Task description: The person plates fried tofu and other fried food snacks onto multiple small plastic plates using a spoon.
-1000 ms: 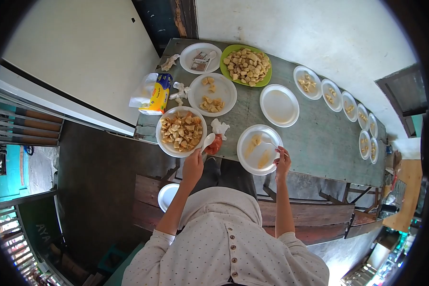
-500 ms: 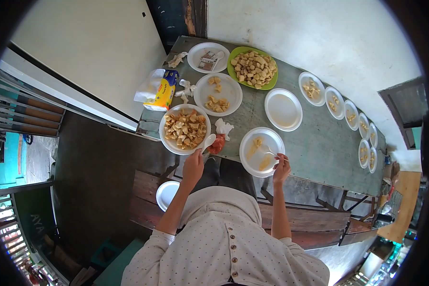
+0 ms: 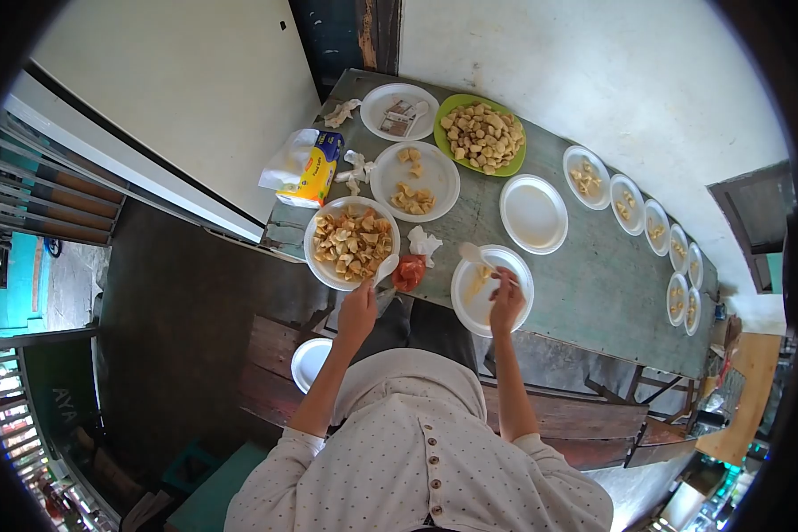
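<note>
My left hand (image 3: 358,306) is closed on a white spoon (image 3: 386,269) at the lower right rim of a white plate heaped with brown food pieces (image 3: 353,243). Closed round the handle of another white spoon (image 3: 473,255), my right hand (image 3: 506,300) is over the right side of a white plate (image 3: 463,312) holding some pale yellow food. That spoon's bowl is raised over the plate's upper left rim. Between the two plates lie a red plastic bag (image 3: 409,273) and a crumpled white tissue (image 3: 424,244).
Behind are a green plate of light chunks (image 3: 481,136), a plate with small pieces (image 3: 415,179), an empty plate (image 3: 534,214) and a tissue pack (image 3: 310,168). Several plates with small portions line the table's right side. A wooden bench (image 3: 576,412) runs along the front.
My right hand has moved left and up over the plate, and its spoon now points up and left. The view has shifted slightly. My left hand has hardly moved.
</note>
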`<state>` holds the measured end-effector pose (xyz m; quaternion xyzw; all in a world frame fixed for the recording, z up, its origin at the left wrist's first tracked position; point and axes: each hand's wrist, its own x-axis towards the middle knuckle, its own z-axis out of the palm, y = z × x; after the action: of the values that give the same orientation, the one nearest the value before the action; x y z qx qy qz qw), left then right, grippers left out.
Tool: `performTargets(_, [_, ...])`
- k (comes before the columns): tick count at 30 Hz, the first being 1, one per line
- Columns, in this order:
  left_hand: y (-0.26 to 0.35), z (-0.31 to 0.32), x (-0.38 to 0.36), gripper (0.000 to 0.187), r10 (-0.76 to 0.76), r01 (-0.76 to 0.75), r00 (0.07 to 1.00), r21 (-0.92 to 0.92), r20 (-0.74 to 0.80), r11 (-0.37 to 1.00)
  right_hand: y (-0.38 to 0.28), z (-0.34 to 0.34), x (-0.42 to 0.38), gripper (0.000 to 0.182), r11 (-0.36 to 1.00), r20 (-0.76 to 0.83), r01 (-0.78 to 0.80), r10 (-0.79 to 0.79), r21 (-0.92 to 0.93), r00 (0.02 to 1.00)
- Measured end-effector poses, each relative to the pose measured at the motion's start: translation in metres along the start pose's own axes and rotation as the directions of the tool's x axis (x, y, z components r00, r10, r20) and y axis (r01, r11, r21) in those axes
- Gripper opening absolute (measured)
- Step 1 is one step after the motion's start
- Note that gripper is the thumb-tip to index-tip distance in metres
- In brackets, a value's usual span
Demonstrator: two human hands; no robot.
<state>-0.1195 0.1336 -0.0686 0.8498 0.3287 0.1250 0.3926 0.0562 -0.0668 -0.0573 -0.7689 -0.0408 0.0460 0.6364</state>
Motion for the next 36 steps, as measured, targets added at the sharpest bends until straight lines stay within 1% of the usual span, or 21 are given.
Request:
performTargets(2, [-0.003,-0.001,0.001,0.023,-0.017,0.016,1.0,0.03,0.012,0.999,-0.018,0.028,-0.001,0.022,0.998,0.197,-0.029,0.04,-0.061,0.98])
performTargets(4, [0.002,-0.011,0.002,0.024,-0.061,0.059,0.998,0.06,0.033,0.996,-0.005,0.058,-0.002,0.022,0.994,0.31,0.08,-0.052,-0.078,0.949])
performTargets(6, [0.002,-0.019,0.003,0.024,-0.109,0.104,0.993,0.091,0.047,0.99,-0.022,0.083,-0.006,0.021,0.994,0.35,0.079,-0.048,-0.074,0.936])
performTargets(8, [-0.002,-0.025,0.002,0.025,-0.128,0.129,0.992,0.067,-0.019,0.989,-0.024,0.103,-0.001,0.02,0.946,0.44,0.303,-0.224,-0.116,0.87])
performTargets(9, [-0.004,-0.029,0.002,0.025,-0.131,0.133,0.991,0.069,-0.029,0.989,-0.02,0.111,0.004,0.019,0.92,0.461,0.368,-0.27,-0.136,0.845])
performTargets(12, [-0.01,-0.039,0.001,0.025,-0.204,0.207,0.978,0.094,-0.04,0.974,-0.022,0.128,0.01,0.017,0.86,0.48,0.475,-0.342,-0.188,0.808])
performTargets(13, [-0.012,-0.041,0.001,0.025,-0.238,0.242,0.97,0.069,-0.056,0.968,-0.024,0.131,0.011,0.017,0.859,0.484,0.479,-0.345,-0.183,0.804])
performTargets(14, [-0.013,-0.043,0.001,0.025,-0.272,0.276,0.96,0.044,-0.071,0.96,-0.026,0.132,0.012,0.017,0.822,0.535,0.525,-0.348,-0.221,0.77])
performTargets(15, [-0.014,-0.045,0.001,0.025,-0.275,0.279,0.958,0.042,-0.077,0.959,-0.028,0.134,0.014,0.016,0.781,0.584,0.571,-0.346,-0.255,0.734])
performTargets(18, [-0.013,-0.049,0.002,0.025,-0.299,0.305,0.95,0.078,-0.085,0.949,-0.021,0.139,0.019,0.016,0.766,0.662,0.591,-0.31,-0.251,0.683])
performTargets(19, [-0.009,-0.051,0.002,0.024,-0.298,0.306,0.95,0.075,-0.094,0.949,-0.02,0.14,0.021,0.016,0.765,0.666,0.596,-0.314,-0.245,0.676])
performTargets(21, [-0.007,-0.052,0.002,0.024,-0.304,0.313,0.946,0.069,-0.111,0.947,-0.018,0.142,0.024,0.015,0.821,0.572,0.525,-0.325,-0.224,0.753])
performTargets(22, [-0.008,-0.05,0.002,0.024,-0.286,0.296,0.951,0.075,-0.118,0.952,-0.021,0.142,0.024,0.015,0.82,0.578,0.529,-0.328,-0.219,0.748])
performTargets(24, [-0.01,-0.046,0.003,0.024,-0.267,0.278,0.955,0.078,-0.126,0.957,-0.026,0.141,0.027,0.016,0.837,0.552,0.485,-0.286,-0.255,0.783])
performTargets(28, [-0.007,-0.039,0.004,0.024,-0.234,0.242,0.967,0.078,-0.1,0.967,0.007,0.145,0.034,0.018,0.814,0.572,0.551,-0.367,-0.185,0.734])
performTargets(30, [-0.007,-0.037,0.005,0.024,-0.236,0.244,0.967,0.085,-0.093,0.966,0.017,0.144,0.038,0.022,0.955,0.524,0.241,-0.118,-0.172,0.843])
performTargets(31, [-0.007,-0.035,0.005,0.025,-0.215,0.224,0.972,0.098,-0.095,0.97,0.018,0.142,0.039,0.022,0.955,0.525,0.242,-0.118,-0.172,0.843])
performTargets(32, [-0.008,-0.033,0.006,0.026,-0.192,0.202,0.977,0.112,-0.094,0.973,0.018,0.14,0.04,0.024,0.996,0.497,0.049,-0.005,-0.076,0.868])
performTargets(33, [-0.01,-0.031,0.007,0.026,-0.191,0.201,0.977,0.112,-0.092,0.973,0.019,0.138,0.041,0.026,0.989,0.479,-0.145,0.114,0.027,0.87])
performTargets(34, [-0.01,-0.03,0.008,0.026,-0.189,0.199,0.977,0.109,-0.094,0.974,0.021,0.137,0.043,0.026,0.989,0.477,-0.146,0.116,0.026,0.871])
performTargets(36, [-0.011,-0.028,0.008,0.026,-0.187,0.196,0.978,0.105,-0.09,0.975,0.025,0.133,0.047,0.026,0.925,0.516,-0.353,0.236,0.139,0.823])
